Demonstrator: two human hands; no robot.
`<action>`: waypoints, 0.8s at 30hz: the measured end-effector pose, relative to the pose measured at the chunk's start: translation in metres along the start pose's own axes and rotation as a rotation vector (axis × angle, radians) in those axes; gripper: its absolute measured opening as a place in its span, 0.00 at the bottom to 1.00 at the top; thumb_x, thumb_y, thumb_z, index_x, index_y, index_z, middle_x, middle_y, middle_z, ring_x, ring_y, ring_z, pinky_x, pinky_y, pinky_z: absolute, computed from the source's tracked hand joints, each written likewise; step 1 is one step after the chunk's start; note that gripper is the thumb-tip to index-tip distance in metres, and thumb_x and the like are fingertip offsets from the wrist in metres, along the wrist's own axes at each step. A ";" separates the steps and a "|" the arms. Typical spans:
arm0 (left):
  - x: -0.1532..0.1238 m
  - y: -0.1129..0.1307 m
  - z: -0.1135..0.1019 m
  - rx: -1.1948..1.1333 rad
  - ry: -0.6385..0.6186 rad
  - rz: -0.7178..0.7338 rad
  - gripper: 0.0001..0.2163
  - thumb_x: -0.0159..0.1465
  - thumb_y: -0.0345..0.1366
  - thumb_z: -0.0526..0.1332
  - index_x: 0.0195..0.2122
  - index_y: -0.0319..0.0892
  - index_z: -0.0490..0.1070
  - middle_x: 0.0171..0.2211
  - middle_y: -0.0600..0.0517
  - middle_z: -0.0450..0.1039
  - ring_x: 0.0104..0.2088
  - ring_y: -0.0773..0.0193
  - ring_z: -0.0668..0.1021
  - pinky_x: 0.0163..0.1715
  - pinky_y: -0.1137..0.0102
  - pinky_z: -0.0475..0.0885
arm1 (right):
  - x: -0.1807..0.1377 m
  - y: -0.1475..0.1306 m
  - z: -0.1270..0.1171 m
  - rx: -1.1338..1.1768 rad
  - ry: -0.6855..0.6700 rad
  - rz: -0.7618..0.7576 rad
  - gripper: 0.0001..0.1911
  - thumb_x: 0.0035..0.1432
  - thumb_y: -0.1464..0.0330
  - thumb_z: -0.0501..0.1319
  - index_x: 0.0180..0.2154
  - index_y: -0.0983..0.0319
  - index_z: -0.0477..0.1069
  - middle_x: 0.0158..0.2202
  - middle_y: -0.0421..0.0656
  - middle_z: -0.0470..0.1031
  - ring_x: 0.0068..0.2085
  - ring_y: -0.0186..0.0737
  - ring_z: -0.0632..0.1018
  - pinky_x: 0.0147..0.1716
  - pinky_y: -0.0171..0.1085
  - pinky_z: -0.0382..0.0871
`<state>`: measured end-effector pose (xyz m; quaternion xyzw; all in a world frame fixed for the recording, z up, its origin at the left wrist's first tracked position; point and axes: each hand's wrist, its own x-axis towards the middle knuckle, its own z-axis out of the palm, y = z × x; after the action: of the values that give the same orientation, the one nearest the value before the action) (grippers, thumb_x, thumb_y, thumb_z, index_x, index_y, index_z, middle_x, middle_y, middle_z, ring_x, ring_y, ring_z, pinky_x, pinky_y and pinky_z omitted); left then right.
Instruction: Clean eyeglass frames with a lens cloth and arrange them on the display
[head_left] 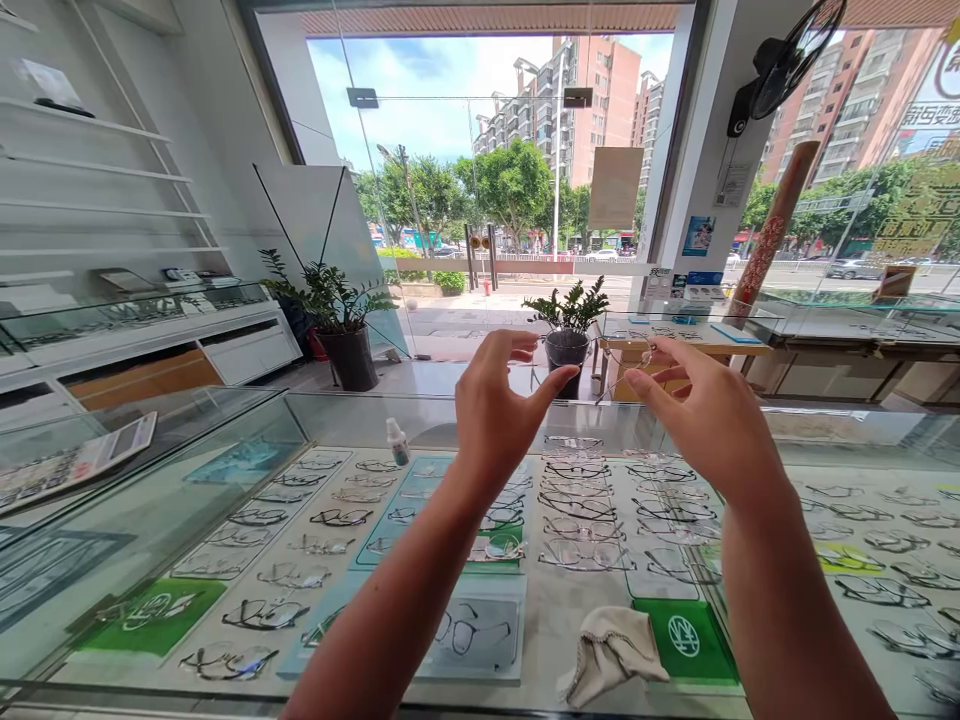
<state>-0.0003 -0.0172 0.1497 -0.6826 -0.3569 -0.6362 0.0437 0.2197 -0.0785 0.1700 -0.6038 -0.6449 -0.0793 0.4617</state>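
Note:
Above the glass display counter, my right hand (701,405) pinches a pair of thin-rimmed eyeglasses (637,358) between thumb and fingers. The frame is fine and hard to make out against the bright background. My left hand (499,395) is raised to the left of it, thumb and fingers apart in a C shape. A thin line shows near the left fingers; whether it belongs to the eyeglasses I cannot tell. Below the hands, rows of eyeglasses (576,500) lie inside the counter. A crumpled beige cloth (611,655) lies near the front edge, beside a green card (684,640).
A small white bottle (397,442) stands on the counter (540,640) left of my forearms. On the far left sits a calculator (82,460). Beyond the counter are two potted plants (349,350), a glass door front and a wooden table (690,350).

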 end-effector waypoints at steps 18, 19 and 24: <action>-0.005 0.003 0.004 0.088 0.099 0.153 0.21 0.63 0.49 0.77 0.48 0.47 0.73 0.40 0.51 0.81 0.40 0.59 0.83 0.36 0.63 0.72 | 0.002 0.001 -0.001 -0.010 -0.036 0.038 0.31 0.69 0.50 0.65 0.64 0.60 0.78 0.47 0.52 0.87 0.43 0.58 0.87 0.48 0.58 0.78; -0.005 0.003 0.004 0.090 0.102 0.154 0.21 0.63 0.49 0.77 0.48 0.46 0.73 0.40 0.51 0.81 0.39 0.59 0.83 0.36 0.63 0.72 | 0.002 0.001 -0.001 -0.010 -0.038 0.041 0.31 0.69 0.50 0.65 0.64 0.60 0.78 0.47 0.52 0.88 0.43 0.59 0.87 0.48 0.58 0.78; -0.006 0.001 0.005 0.114 0.118 0.194 0.21 0.63 0.50 0.77 0.49 0.46 0.74 0.40 0.51 0.80 0.40 0.59 0.83 0.37 0.63 0.73 | 0.004 0.002 0.000 -0.002 -0.038 0.040 0.30 0.68 0.49 0.65 0.63 0.60 0.79 0.47 0.53 0.88 0.43 0.59 0.87 0.48 0.59 0.78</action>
<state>0.0046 -0.0174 0.1439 -0.6717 -0.3216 -0.6467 0.1646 0.2216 -0.0754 0.1715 -0.6185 -0.6413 -0.0588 0.4503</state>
